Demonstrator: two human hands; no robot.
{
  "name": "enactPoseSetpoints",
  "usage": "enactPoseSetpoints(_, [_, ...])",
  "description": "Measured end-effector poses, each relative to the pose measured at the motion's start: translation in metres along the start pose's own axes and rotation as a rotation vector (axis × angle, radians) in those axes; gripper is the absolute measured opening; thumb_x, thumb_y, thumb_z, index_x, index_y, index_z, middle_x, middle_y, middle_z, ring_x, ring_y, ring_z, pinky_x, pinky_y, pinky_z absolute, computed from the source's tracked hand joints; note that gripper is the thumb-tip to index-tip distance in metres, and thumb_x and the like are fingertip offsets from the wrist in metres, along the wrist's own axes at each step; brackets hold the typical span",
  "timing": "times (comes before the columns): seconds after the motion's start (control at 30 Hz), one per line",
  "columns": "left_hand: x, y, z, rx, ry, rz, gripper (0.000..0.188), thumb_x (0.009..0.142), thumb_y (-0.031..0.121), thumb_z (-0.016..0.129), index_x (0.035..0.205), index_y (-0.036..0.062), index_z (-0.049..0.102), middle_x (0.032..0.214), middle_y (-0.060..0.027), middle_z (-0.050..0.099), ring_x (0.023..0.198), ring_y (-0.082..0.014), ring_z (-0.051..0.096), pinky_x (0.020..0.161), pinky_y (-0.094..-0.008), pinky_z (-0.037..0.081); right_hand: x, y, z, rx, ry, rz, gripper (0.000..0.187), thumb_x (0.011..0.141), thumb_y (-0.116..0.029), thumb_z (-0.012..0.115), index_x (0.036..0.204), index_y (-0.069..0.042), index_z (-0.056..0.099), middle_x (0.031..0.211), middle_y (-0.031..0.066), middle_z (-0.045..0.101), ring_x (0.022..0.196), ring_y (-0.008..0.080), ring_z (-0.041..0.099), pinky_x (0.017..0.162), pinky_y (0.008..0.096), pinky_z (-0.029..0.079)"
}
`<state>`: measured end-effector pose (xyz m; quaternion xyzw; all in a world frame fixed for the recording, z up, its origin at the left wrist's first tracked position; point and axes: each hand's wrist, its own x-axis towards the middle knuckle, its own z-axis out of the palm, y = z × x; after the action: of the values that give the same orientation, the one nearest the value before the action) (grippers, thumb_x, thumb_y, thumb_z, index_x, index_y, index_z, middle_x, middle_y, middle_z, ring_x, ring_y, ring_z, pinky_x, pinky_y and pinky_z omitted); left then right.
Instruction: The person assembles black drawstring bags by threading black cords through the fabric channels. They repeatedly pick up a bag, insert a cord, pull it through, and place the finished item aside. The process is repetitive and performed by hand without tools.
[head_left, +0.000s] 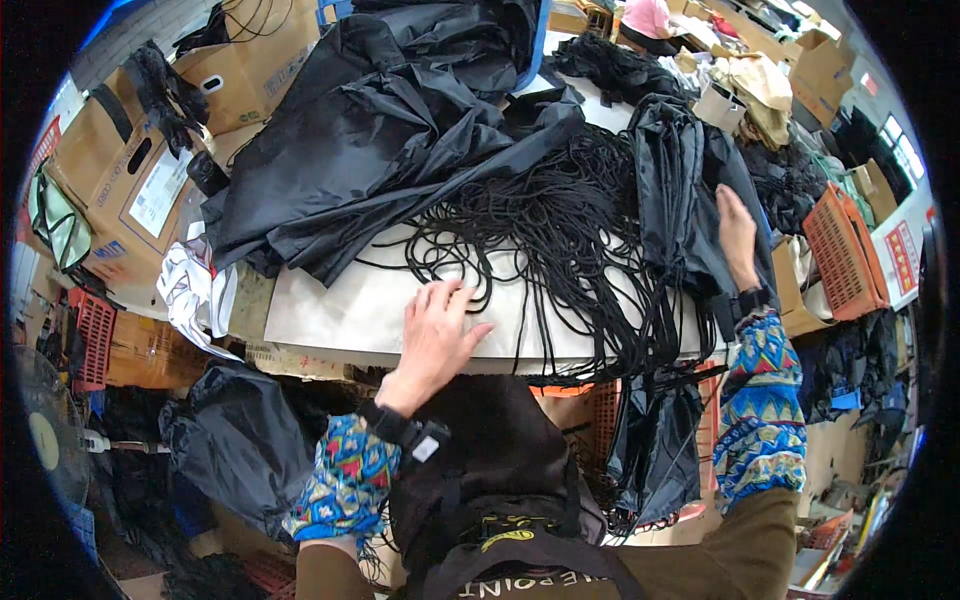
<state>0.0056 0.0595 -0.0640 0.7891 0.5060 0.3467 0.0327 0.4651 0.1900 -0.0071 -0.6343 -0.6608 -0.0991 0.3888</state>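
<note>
A white tabletop [325, 312] lies in front of me, with a big heap of black thin fabric [370, 150] across its far left. Black cords [550, 215] fan out in a tangle from the fabric and hang over the near edge. My left hand [437, 325] hovers at the cords' left side, fingers apart, nothing held. On the right, a folded stack of black fabric pieces [668, 185] runs along the table. My right hand [737, 235] rests against that stack's right side, its fingers stretched out. Contact beneath the palm is hidden.
Cardboard boxes [130, 190] stand to the left, beside white cloth [195, 290] with dark trim. An orange plastic crate [845, 255] is at the right. Black fabric [235, 430] hangs at lower left; more black pieces with cords [655, 440] hang below the table's front edge.
</note>
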Motion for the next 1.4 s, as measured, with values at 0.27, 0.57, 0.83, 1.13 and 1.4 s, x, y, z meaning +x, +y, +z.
enactPoseSetpoints(0.27, [-0.039,0.032,-0.076,-0.993,-0.815,0.1,0.012,0.086,0.015,0.063,0.083,0.0052,0.056,0.083,-0.0055,0.061,0.083,-0.0212,0.059,0.082,-0.0358,0.043,-0.022,-0.168,-0.114,-0.12,-0.098,-0.094,0.025,0.097,-0.02,0.044,0.115,-0.006,0.055,0.085,0.0143,0.061,0.071,0.0232,0.059,0.067,0.0332,0.048])
enactPoseSetpoints(0.57, [-0.087,0.03,-0.151,-1.958,-0.674,0.244,0.01,0.091,0.005,0.055,0.087,-0.0041,0.055,0.077,-0.0151,0.067,0.067,-0.0231,0.066,0.066,-0.0361,0.053,-0.152,-0.244,-0.064,0.379,-0.693,-0.277,0.025,0.088,-0.005,0.051,0.112,-0.001,0.056,0.097,0.0206,0.062,0.088,0.0347,0.063,0.074,0.0387,0.052])
enactPoseSetpoints(0.83, [-0.093,0.056,-0.153,-1.578,-0.643,-0.647,0.018,0.09,0.005,0.057,0.106,-0.0014,0.052,0.081,-0.0125,0.066,0.062,-0.0119,0.061,0.058,-0.0232,0.05,-0.185,-0.303,-0.045,0.864,-1.189,-0.468,0.013,0.087,-0.007,0.055,0.097,-0.001,0.061,0.083,0.0152,0.06,0.079,0.0318,0.061,0.071,0.0378,0.05])
enactPoseSetpoints(1.13, [-0.077,0.015,-0.102,-0.338,-0.387,-0.055,0.019,0.082,0.011,0.064,0.098,0.0012,0.063,0.088,-0.0164,0.064,0.079,-0.0314,0.061,0.072,-0.0373,0.049,-0.13,-0.234,-0.071,0.529,-0.624,0.264,0.023,0.097,-0.022,0.048,0.094,-0.004,0.063,0.062,-0.0054,0.047,0.056,0.0041,0.043,0.05,0.0201,0.033])
enactPoseSetpoints(1.4, [-0.007,-0.09,-0.032,0.236,-0.125,-0.088,0.015,0.079,0.017,0.063,0.081,0.0024,0.06,0.097,-0.0149,0.058,0.1,-0.0331,0.05,0.092,-0.0472,0.037,-0.166,-0.264,-0.05,0.77,-0.764,0.281,0.018,0.096,-0.012,0.048,0.104,-0.001,0.06,0.071,-0.0019,0.049,0.065,0.0057,0.043,0.058,0.0208,0.038])
